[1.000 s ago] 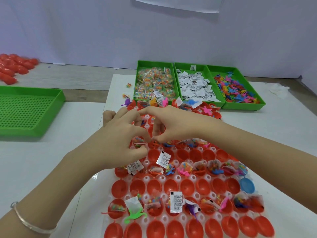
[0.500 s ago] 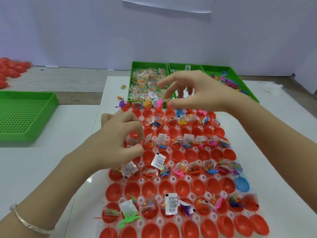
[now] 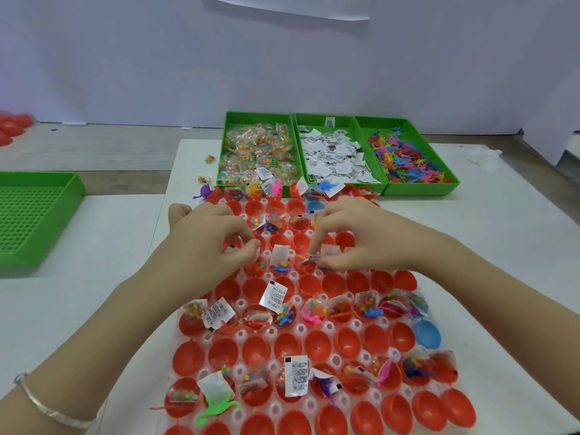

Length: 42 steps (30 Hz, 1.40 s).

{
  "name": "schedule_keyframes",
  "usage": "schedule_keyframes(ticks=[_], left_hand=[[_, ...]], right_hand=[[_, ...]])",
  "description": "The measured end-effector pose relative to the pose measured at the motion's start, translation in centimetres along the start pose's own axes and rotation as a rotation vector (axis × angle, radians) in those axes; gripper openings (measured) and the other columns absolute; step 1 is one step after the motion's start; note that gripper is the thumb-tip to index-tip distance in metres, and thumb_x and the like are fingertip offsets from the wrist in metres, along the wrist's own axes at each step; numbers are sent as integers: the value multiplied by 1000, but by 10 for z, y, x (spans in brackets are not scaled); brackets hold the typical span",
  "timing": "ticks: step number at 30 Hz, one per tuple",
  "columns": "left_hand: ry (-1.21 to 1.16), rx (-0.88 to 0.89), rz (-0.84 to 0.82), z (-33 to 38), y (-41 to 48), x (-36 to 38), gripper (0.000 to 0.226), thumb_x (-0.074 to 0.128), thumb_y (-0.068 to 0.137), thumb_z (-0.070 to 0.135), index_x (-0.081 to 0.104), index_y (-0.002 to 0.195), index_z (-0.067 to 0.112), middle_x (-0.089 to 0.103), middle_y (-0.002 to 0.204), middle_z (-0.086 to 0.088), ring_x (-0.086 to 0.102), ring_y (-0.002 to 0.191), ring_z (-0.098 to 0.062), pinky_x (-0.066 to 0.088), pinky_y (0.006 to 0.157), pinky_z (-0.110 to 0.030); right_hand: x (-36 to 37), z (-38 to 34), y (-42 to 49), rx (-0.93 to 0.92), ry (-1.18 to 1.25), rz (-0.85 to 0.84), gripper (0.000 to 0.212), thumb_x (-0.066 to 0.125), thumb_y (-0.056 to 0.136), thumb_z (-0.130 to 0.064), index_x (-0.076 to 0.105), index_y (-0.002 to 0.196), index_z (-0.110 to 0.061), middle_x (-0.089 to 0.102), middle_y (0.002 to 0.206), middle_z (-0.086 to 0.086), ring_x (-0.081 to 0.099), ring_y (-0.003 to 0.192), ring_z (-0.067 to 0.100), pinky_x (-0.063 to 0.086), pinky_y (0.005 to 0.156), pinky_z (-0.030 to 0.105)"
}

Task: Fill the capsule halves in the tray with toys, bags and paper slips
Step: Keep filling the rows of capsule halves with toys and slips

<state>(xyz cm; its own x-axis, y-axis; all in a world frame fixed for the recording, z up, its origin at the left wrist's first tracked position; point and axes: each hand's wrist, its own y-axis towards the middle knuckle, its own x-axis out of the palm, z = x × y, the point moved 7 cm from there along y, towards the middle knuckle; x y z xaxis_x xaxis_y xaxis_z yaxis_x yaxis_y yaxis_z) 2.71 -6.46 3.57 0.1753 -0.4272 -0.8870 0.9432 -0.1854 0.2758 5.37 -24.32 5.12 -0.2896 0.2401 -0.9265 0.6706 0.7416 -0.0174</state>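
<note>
White tabletop point(image 3: 470, 233), capsule tray point(image 3: 357, 324) dead centre, its red halves point(image 3: 317, 343) partly filled. Right hand point(image 3: 361, 240) pinches a paper slip point(image 3: 314, 258) over a middle row; left hand point(image 3: 207, 246) is curled around spare slips point(image 3: 233, 246). Green bins point(image 3: 420, 188) of bags, slips and toys sit just behind.

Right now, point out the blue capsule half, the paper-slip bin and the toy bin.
blue capsule half point(image 3: 426, 334), head view, inner bowl.
paper-slip bin point(image 3: 343, 121), head view, bare far wall.
toy bin point(image 3: 420, 189), head view, front outer wall.
</note>
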Motion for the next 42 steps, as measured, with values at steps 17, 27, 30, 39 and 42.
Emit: schedule_keyframes(ticks=[17, 27, 30, 39, 42], left_hand=[[-129, 51, 103, 8, -7, -16, 21, 42, 80, 55, 59, 80, 44, 52, 81, 15, 50, 88, 5, 15, 76, -29], [-233, 146, 360, 6, -37, -52, 11, 56, 83, 34, 61, 93, 32, 51, 81, 19, 49, 77, 5, 30, 80, -40], [-317, 50, 373, -11, -48, -55, 12, 55, 82, 38, 59, 93, 36, 51, 81, 15, 47, 75, 0, 39, 78, -57], [-176, 22, 33, -14, -71, -44, 17, 58, 73, 61, 61, 86, 50, 56, 87, 17, 52, 87, 4, 21, 92, -25], [-148, 44, -50, -14, -79, -37, 20, 60, 71, 62, 62, 88, 51, 56, 88, 17, 53, 88, 2, 17, 93, -17]], right_hand=[[10, -3, 17, -1, -97, 1, 1, 68, 82, -36, 68, 82, -36, 51, 86, -17, 47, 86, 8, 37, 88, 34], [-27, 28, -7, 155, 222, 131, 9, 73, 81, -27, 71, 86, -34, 64, 86, -13, 56, 78, 3, 47, 72, 22], [-16, 32, -13, 182, 59, 39, 10, 69, 82, -37, 74, 90, -32, 64, 93, -11, 55, 91, 7, 46, 84, 34], [-2, 23, -7, 135, -62, 39, 8, 67, 83, -42, 66, 76, -38, 56, 84, -12, 45, 83, 2, 36, 88, 38], [-4, 21, -8, 115, -49, 38, 8, 68, 83, -41, 69, 79, -35, 57, 83, -14, 47, 82, 1, 38, 85, 38]])
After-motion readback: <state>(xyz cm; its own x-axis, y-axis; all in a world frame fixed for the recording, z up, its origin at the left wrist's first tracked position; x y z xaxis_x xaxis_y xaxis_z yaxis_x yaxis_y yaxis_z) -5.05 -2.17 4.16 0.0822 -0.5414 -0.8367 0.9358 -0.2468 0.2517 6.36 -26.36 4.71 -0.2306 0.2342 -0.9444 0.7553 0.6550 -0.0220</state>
